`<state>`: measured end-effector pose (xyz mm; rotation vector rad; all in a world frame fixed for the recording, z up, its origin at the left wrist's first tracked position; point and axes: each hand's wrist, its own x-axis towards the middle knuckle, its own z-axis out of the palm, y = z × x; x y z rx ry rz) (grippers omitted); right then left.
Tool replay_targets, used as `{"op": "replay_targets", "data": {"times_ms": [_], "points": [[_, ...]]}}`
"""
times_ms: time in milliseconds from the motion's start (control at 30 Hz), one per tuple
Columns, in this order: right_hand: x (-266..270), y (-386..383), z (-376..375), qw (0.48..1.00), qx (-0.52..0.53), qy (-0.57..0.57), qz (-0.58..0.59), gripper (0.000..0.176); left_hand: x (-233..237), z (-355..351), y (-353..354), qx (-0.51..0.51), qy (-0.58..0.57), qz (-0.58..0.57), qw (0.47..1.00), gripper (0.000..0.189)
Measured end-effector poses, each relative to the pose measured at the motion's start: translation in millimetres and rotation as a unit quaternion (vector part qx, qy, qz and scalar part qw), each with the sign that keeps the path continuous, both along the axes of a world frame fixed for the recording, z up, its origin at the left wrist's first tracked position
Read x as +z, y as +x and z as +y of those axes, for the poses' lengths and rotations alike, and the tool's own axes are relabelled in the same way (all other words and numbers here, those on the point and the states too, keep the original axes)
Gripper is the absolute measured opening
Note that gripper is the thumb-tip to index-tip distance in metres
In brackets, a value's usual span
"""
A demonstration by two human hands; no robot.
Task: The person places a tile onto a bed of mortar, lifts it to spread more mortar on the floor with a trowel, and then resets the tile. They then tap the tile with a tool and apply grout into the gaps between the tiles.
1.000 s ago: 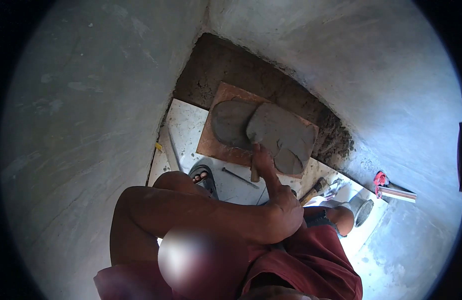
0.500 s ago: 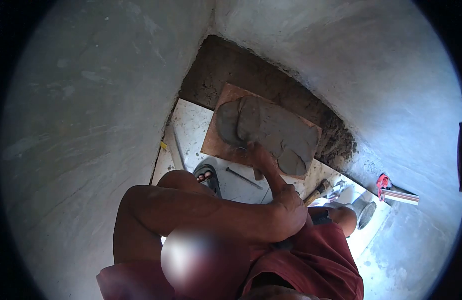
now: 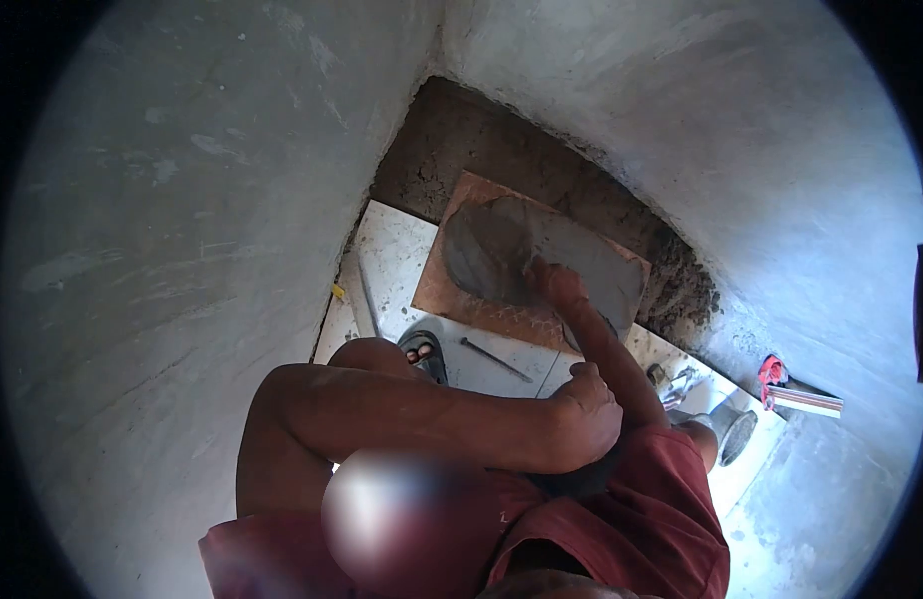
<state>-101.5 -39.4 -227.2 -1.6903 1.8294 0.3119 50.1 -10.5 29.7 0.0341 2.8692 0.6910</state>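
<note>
Ahead of me lies a brown tile (image 3: 481,312), its upper face largely spread with wet grey mortar (image 3: 591,255). My right hand (image 3: 559,286) is closed around a trowel (image 3: 516,245), whose blade rests on the mortar and is coated in it, so its outline is hard to make out. The hand hides the trowel's handle. My left hand (image 3: 586,411) is curled into a loose fist beside my right forearm, away from the tile, with nothing visible in it.
White floor tiles (image 3: 392,240) border a strip of dark bare ground (image 3: 422,150) between plastered walls. On them lie a chisel-like rod (image 3: 496,359), a long flat bar (image 3: 364,299), a hammer (image 3: 657,375) and a metal container (image 3: 738,437). A red cloth (image 3: 772,371) lies by the right wall.
My right hand has moved right across the mortar with the trowel, leaving the left part smoother and flatter. The mortar now hangs less over the tile's lower edge. My left hand stays nearly in place.
</note>
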Motion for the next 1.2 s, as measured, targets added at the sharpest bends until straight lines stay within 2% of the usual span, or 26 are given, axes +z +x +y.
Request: {"op": "replay_targets", "data": {"times_ms": [100, 300, 367, 400, 467, 500, 567, 600, 667, 767, 867, 900, 967, 1100, 1167, 1200], "points": [[-14.1, 1.1, -12.8, 0.999, 0.015, -0.026, 0.030, 0.038, 2.4, -1.7, -2.9, -0.007, 0.010, -0.034, 0.999, 0.013], [-32.4, 15.4, -11.2, 0.998, -0.036, -0.045, -0.032, 0.035, -8.8, 3.7, -5.6, 0.004, 0.020, -0.023, 1.000, 0.012], [-57.9, 11.7, 4.6, 0.979, 0.168, -0.118, 0.009, 0.035, -5.2, 0.6, -3.5, 0.007, 0.026, -0.021, 0.999, 0.013], [-66.2, 11.2, 12.4, 0.979, 0.167, -0.117, 0.009, 0.035, -3.8, -0.5, -2.6, 0.012, 0.034, -0.018, 0.999, 0.013], [-74.8, 11.9, 28.8, 0.996, -0.011, -0.086, -0.030, 0.038, -3.6, -0.7, -1.5, 0.013, 0.033, -0.022, 0.999, 0.014], [-70.3, 14.4, 36.6, 0.996, -0.012, -0.086, -0.030, 0.038, -3.6, -0.8, -1.1, 0.014, 0.031, -0.026, 0.999, 0.014], [-49.9, 24.1, 52.2, 0.988, -0.146, -0.048, -0.005, 0.043, -2.9, -1.9, -1.7, 0.005, 0.047, -0.037, 0.998, 0.015], [-38.6, 30.6, 59.0, 0.988, -0.146, -0.049, -0.005, 0.043, -2.6, -2.7, -1.9, -0.002, 0.062, -0.048, 0.997, 0.016], [-23.1, 44.3, 68.8, 0.960, -0.277, -0.032, -0.027, 0.039, -2.2, -2.2, 1.1, -0.004, 0.041, -0.029, 0.999, 0.016], [-57.0, 53.7, 74.5, 0.944, -0.318, -0.005, -0.093, 0.048, -4.6, 3.3, -2.0, -0.003, 0.025, -0.024, 0.999, 0.017], [-6.7, 73.8, 45.9, 0.948, -0.292, 0.005, -0.123, 0.052, -6.1, 4.9, -4.9, 0.000, 0.041, -0.034, 0.999, 0.017], [-16.0, 69.3, 42.8, 0.948, -0.292, 0.006, -0.124, 0.052, -6.2, 4.9, -4.9, 0.000, 0.054, -0.033, 0.998, 0.017], [-41.0, 51.4, 37.5, 0.984, -0.042, -0.062, -0.162, 0.053, -2.3, 2.6, -3.4, -0.003, 0.053, -0.038, 0.998, 0.016], [-4.4, 18.6, 3.8, 0.983, -0.058, 0.028, -0.172, 0.051, 2.7, 3.2, 1.4, 0.002, 0.024, -0.028, 0.999, 0.013], [15.3, 1.2, -5.9, 0.971, -0.085, 0.125, -0.186, 0.048, 4.6, 3.4, 4.5, 0.003, 0.017, -0.015, 1.000, 0.013], [16.9, -5.1, -10.5, 0.971, -0.082, 0.125, -0.187, 0.048, 5.3, 2.8, 6.0, 0.002, 0.009, -0.002, 1.000, 0.012]]}}
